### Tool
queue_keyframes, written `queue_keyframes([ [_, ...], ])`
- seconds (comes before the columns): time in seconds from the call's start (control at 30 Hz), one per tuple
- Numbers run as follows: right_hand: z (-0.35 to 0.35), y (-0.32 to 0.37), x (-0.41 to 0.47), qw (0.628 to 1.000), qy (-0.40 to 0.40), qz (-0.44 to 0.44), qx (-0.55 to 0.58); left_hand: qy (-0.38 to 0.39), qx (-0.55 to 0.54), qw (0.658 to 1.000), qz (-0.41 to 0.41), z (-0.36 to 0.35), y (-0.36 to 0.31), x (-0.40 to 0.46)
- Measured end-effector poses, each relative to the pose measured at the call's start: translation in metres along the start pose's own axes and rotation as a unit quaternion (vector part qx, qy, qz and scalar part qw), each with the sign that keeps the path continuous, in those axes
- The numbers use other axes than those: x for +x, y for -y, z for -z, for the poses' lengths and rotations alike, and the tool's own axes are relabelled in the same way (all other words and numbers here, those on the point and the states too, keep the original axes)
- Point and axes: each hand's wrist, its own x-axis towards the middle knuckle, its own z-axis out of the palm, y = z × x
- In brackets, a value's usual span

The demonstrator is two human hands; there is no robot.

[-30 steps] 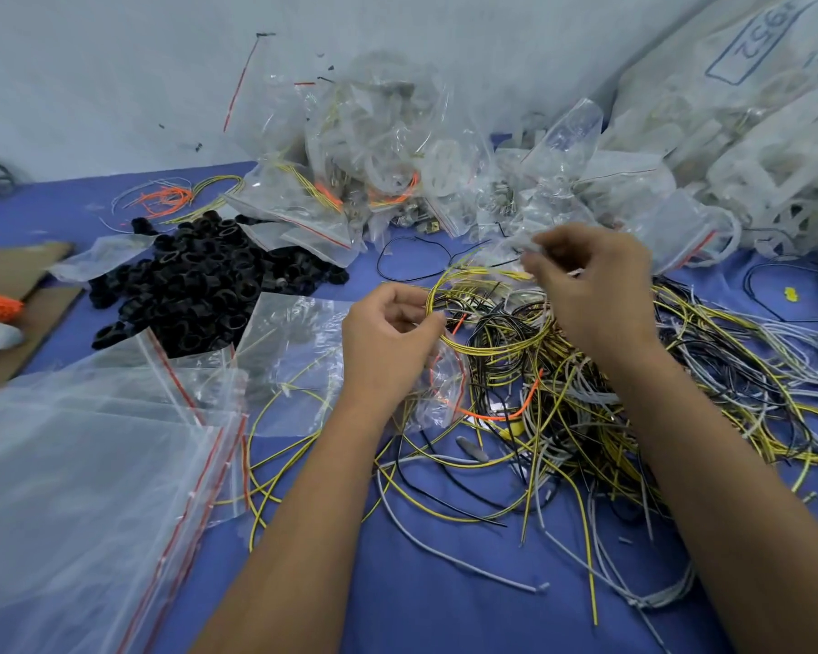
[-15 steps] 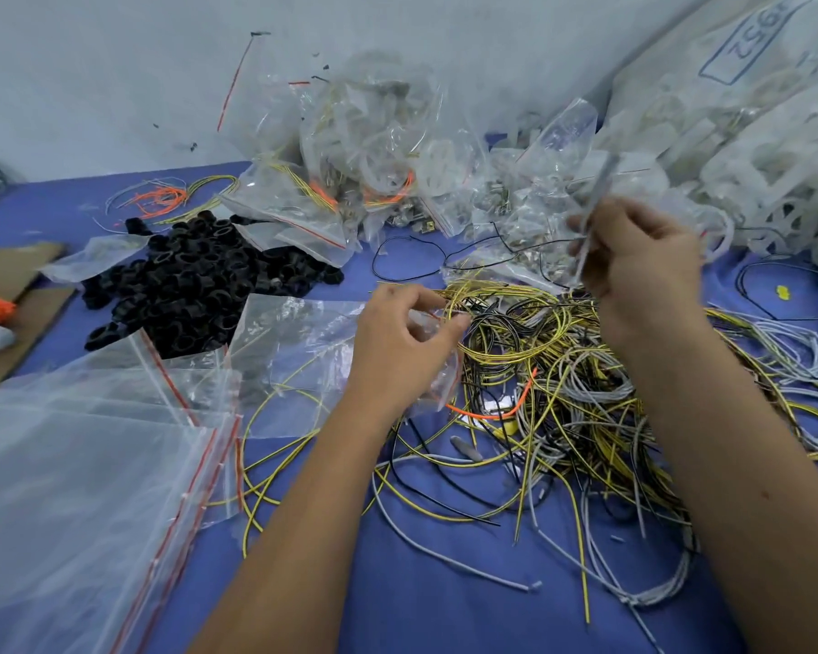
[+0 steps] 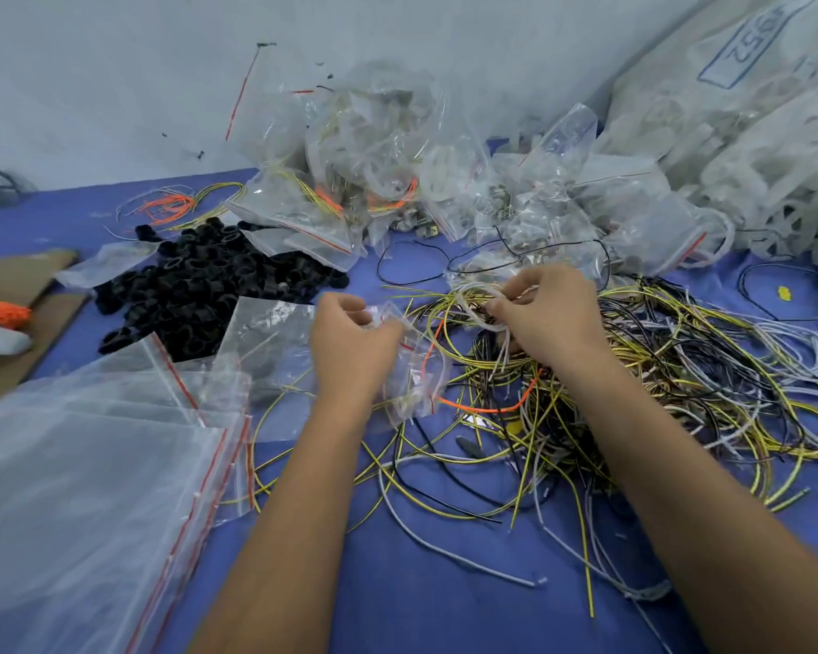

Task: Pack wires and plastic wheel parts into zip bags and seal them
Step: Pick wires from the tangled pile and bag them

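My left hand (image 3: pixel 350 342) grips the mouth of a small clear zip bag (image 3: pixel 416 375) that hangs below it over the blue table. My right hand (image 3: pixel 548 318) pinches a coiled loop of pale grey wire (image 3: pixel 480 304) just right of the bag's opening. Under and to the right of both hands spreads a tangled heap of yellow, black, grey and orange wires (image 3: pixel 657 380). A pile of black plastic wheel parts (image 3: pixel 209 285) lies at the left, behind the bags.
A stack of empty zip bags with red strips (image 3: pixel 91 464) covers the near left. Filled bags (image 3: pixel 397 181) are heaped at the back, with white plastic parts (image 3: pixel 775 158) at the far right. Cardboard (image 3: pixel 24 295) lies at the left edge.
My right hand has come down and leftwards from its raised position, now holding a coiled grey wire close to the bag. My left hand keeps hold of the small bag.
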Motion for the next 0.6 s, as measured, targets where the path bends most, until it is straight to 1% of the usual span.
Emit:
queue_keyframes([
  [0.07,0.004,0.003,0.0,0.998,-0.047,0.026,-0.029,-0.011,-0.082,0.997,0.009,0.003,-0.001,-0.001],
  [0.13,0.007,0.01,-0.003,0.995,-0.075,0.058,-0.019,-0.023,-0.082,0.996,-0.029,0.005,-0.002,-0.002],
  [0.17,0.007,0.017,-0.007,0.994,-0.076,0.079,-0.001,-0.025,-0.07,0.996,-0.055,0.005,-0.003,-0.003],
  [0.23,0.006,0.031,-0.014,0.991,-0.048,0.125,0.027,-0.027,-0.046,0.993,-0.109,0.004,-0.006,-0.006],
  [0.27,0.004,0.038,-0.017,0.989,-0.021,0.147,0.02,-0.032,-0.04,0.99,-0.131,0.004,-0.007,-0.008],
  [0.37,0.0,0.051,-0.019,0.971,0.044,0.207,-0.107,-0.071,-0.022,0.981,-0.181,0.004,-0.011,-0.009],
  [0.43,-0.001,0.055,-0.019,0.962,0.062,0.219,-0.151,-0.11,-0.016,0.974,-0.198,0.006,-0.013,-0.009],
  [0.5,-0.004,0.056,-0.019,0.958,0.072,0.225,-0.162,-0.122,-0.034,0.971,-0.201,0.008,-0.016,-0.009],
  [0.6,-0.01,0.062,-0.024,0.964,0.09,0.212,-0.135,-0.085,-0.068,0.974,-0.198,0.007,-0.021,-0.011],
])
